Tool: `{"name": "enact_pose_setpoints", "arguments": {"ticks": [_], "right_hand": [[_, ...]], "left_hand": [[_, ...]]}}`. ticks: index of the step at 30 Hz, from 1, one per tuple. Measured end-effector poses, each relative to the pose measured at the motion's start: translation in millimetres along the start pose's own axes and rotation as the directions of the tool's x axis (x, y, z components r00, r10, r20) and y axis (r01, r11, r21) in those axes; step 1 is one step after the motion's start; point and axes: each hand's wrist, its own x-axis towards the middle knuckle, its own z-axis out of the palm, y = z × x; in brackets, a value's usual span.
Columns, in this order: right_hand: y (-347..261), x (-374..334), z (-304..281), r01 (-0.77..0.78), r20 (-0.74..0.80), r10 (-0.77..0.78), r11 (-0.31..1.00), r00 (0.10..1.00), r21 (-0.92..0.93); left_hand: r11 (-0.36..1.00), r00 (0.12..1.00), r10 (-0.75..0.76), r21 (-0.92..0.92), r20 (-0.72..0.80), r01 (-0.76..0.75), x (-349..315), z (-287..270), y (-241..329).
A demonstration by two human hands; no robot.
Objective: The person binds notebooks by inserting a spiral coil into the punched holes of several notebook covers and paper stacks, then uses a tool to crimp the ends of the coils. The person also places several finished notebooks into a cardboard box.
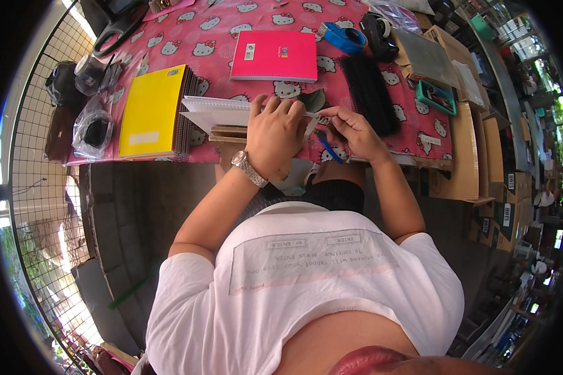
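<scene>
My left hand [274,132] is closed over a white spiral notebook [216,117], held up on edge at the table's near side. Below its pages, a flat brown piece [228,132] sticks out, perhaps wood or card. At the notebook's right end is my right hand [358,136], with thumb and forefinger pinched together. A small hand tool with a blue handle [328,149] hangs at those fingers; its metal head is partly hidden, so its exact kind is unclear. Left of the hands lies a stack of yellow spiral notebooks [150,115]. Beyond them rests a pink notebook [274,55].
A black bristled brush [370,94] lies right of my hands. Behind it are a blue tape roll [344,39] and a black tape dispenser [379,39]. A teal tray [436,97] holds small items. Cardboard boxes [460,153] stand rightward; plastic-wrapped rolls [94,131] sit far left.
</scene>
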Motion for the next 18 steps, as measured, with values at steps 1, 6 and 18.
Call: {"name": "enact_pose_setpoints", "arguments": {"ticks": [1, 6, 18], "right_hand": [[-1.0, 0.7, 2.8, 0.12, -0.066, -0.131, 0.982, 0.989, -0.149], [-28.7, -8.8, 18.2, 0.199, -0.142, -0.347, 0.777, 0.927, -0.598], [41.4, 63.2, -34.6, -0.09, -0.114, 0.05, 0.919, 0.992, -0.383]], "left_hand": [[1.0, 1.0, -0.004, 0.0, 0.003, 0.004, 0.4, 1.1, 0.5], [0.994, 0.992, 0.101, 0.042, 0.069, -0.104, -5.1, -1.5, 8.2], [0.989, 0.988, 0.147, -0.009, 0.049, -0.147, -9.2, -1.1, 8.0]]}}
